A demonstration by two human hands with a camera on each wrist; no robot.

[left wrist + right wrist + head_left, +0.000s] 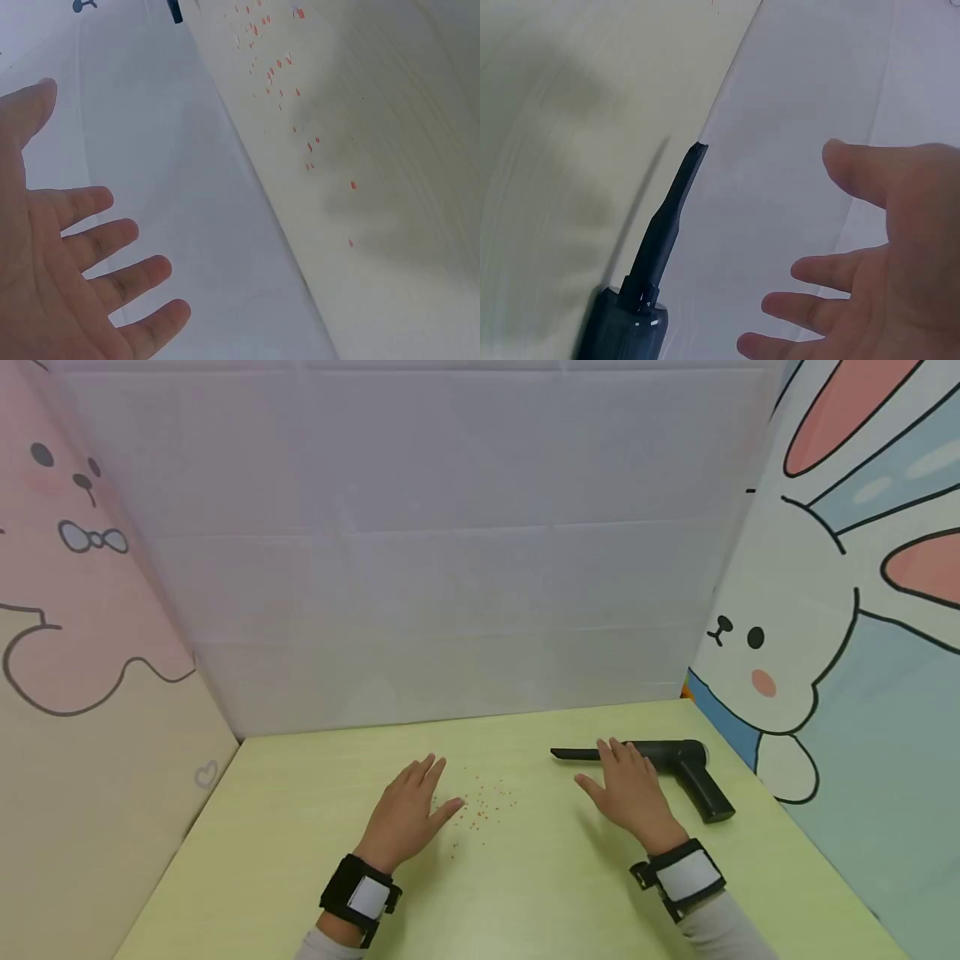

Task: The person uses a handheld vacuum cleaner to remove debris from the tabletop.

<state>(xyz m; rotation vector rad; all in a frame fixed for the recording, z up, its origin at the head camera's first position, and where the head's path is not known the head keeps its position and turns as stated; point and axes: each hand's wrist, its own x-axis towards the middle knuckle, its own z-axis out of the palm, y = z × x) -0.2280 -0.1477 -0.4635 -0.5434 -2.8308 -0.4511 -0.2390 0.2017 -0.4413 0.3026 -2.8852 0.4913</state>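
Observation:
A black handheld vacuum cleaner point(666, 753) with a narrow nozzle lies at the right side of the table, its handle angled toward the front right. My right hand point(630, 789), fingers spread, hovers over the near side of its nozzle and holds nothing. In the right wrist view the nozzle point(667, 214) is apart from the fingers. Small red-orange bits point(480, 810) are scattered at mid-table. Just left of them my left hand point(405, 818) is held above the surface with extended fingers, empty. The left wrist view shows the red bits point(271, 73) beyond that hand's palm.
The pale yellow tabletop point(247, 827) meets a white sheet wall point(450, 568) at the back. A pink panel with a cartoon animal point(82, 610) stands on the left, and a rabbit-print panel point(870, 735) on the right. Both wrists wear black straps.

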